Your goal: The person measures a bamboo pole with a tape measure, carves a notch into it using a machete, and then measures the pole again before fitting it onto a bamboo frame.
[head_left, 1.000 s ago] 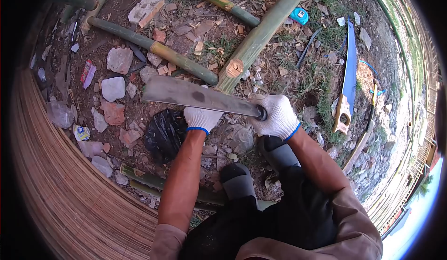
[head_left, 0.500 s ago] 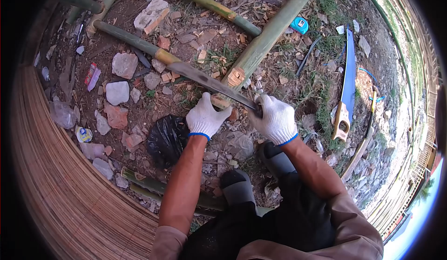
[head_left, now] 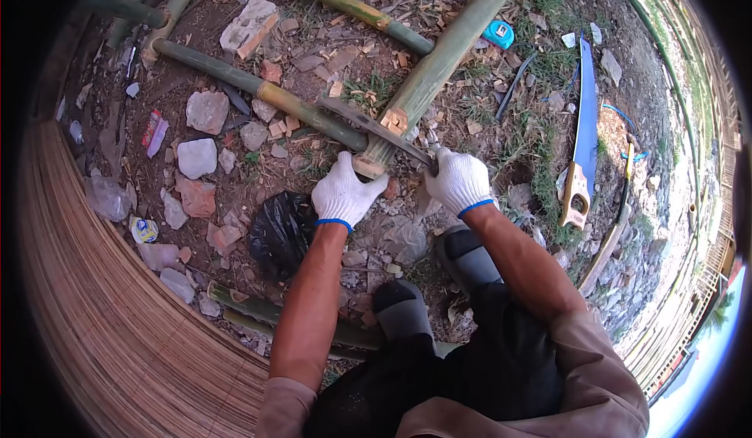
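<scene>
My left hand (head_left: pixel 345 193), in a white knit glove with a blue cuff, is closed around the near end of a thick green bamboo pole (head_left: pixel 453 58). A pale notch with exposed wood shows on the pole just beyond that hand. My right hand (head_left: pixel 460 181), gloved alike, is wrapped round the handle of a machete (head_left: pixel 370 125). Its dark blade points up and left, across the pole at the notch. Most of the handle is hidden by the glove. A thinner bamboo crosspiece (head_left: pixel 294 105) lies left of the notch, partly behind the blade.
A handsaw (head_left: pixel 587 117) with a blue blade lies at the right, near a turquoise tape measure (head_left: pixel 498 34). Broken bricks and stones (head_left: pixel 197 158) litter the ground at left. A black plastic bag (head_left: pixel 280 234) rests near my left forearm. Bamboo slats (head_left: pixel 117 297) fill the lower left.
The machete's blade tip has shifted up and right, and the blade now looks shorter. My right hand has moved slightly up and left. My left hand keeps its hold on the pole.
</scene>
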The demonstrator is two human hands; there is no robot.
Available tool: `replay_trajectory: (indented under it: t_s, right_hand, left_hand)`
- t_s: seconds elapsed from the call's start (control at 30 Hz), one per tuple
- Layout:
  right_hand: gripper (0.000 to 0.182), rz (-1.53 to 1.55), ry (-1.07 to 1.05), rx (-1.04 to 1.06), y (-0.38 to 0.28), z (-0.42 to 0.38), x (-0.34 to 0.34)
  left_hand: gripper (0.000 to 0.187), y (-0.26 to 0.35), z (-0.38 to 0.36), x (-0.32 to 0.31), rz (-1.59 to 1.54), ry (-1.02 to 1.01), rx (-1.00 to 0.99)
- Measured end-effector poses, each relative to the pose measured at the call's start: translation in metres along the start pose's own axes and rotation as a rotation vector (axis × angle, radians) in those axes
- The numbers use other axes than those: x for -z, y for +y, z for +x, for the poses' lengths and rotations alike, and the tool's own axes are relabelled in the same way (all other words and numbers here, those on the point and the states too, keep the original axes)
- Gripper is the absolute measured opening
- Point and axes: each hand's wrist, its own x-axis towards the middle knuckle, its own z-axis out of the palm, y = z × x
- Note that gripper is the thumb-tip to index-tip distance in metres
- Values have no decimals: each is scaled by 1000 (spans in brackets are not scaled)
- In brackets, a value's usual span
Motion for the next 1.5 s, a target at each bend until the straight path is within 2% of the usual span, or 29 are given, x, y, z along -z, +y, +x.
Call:
replay_trajectory:
  t_s: [0.07,0.13,0.17,0.2,0.23,0.27,0.3,0.4,0.43,0.47,0.53,0.57,0.6,0.67,0.73,0.8,0.83,0.87,0.93,1.0,1.03,1.07,1.13,1.17,1.27,1.3,1.4,1.43,1.5]
  right_hand:
    - [34,-78,-59,16,-7,-1,19]
    - [34,69,177,174,-19,-25,30]
    - [31,226,415,405,-21,-36,30]
    - [31,240,387,386,-18,-39,19]
    - [31,133,214,223,-11,-25,7]
    - [31,18,63,71,-2,-4,-1]
    - [32,-4,60,55,14,9,-17]
    - [30,6,5,2,-14,-9,21]
    - [28,79,147,130,-18,-23,23]
    - [26,259,319,350,-19,-34,26]
    - [29,277,361,528,5,-20,6]
    - [33,103,55,138,10,-3,-9]
    - [35,-19,22,143,14,4,-5]
    - [33,13,-48,59,0,-5,13]
    - [33,36,-28,53,-11,-22,30]
    - [33,328,319,469,-9,-36,28]
    - [35,356,291,470,4,-25,15]
    - [30,108,19,131,10,-4,-1]
    - [30,7,-103,57,18,10,-1]
    - [29,70,-48,80,-1,-16,24]
    - [28,187,49,225,-2,-30,23]
    - [28,232,127,393,-3,-37,27]
    - [30,191,-2,288,10,-20,11]
    - [32,56,-158,103,27,4,-7]
    - [33,31,-111,86,14,-9,26]
    - [32,67,-110,102,8,-21,35]
    - [33,276,-2,435,11,-23,28]
    - [34,163,-84,307,26,-5,4]
    - [37,45,-214,122,13,12,22]
  left_hand:
    - [77,0,1,2,-11,-13,18]
    - [77,-20,14,-25,15,-14,43]
    - [74,-55,26,-67,164,262,-206]
    - [72,-50,15,-62,317,513,-472]
    - [72,-44,13,-47,145,8,-180]
    - [73,1,0,1,7,-21,30]
    - [73,4,-3,-1,9,-10,23]
    - [72,2,2,2,34,5,44]
    - [72,3,1,0,67,-14,54]
    - [72,-1,3,-1,66,-15,73]
    - [74,-4,-1,-1,29,-47,67]
    - [75,1,1,2,5,-49,48]
    - [75,2,2,3,28,-48,63]
    - [73,1,2,1,0,-16,48]
    - [73,-12,5,-14,1,-25,3]
    - [73,-15,-2,-14,6,-34,-7]
    - [75,-11,-3,-11,27,-46,25]
    - [76,-1,3,-2,40,-27,47]
    - [80,7,2,8,35,-75,88]
    - [79,0,4,0,10,-59,69]
    - [79,-25,8,-27,59,-61,-48]
    - [79,-29,12,-28,106,-33,-152]
    - [81,-29,5,-29,90,-67,-63]
    - [84,-10,1,-12,64,-82,14]
    - [86,7,4,9,2,-117,114]
    - [83,4,0,3,2,-96,80]
    - [80,-5,0,1,16,-66,91]
    - [79,-2,-1,2,29,-90,98]
    - [78,8,2,11,10,-87,100]
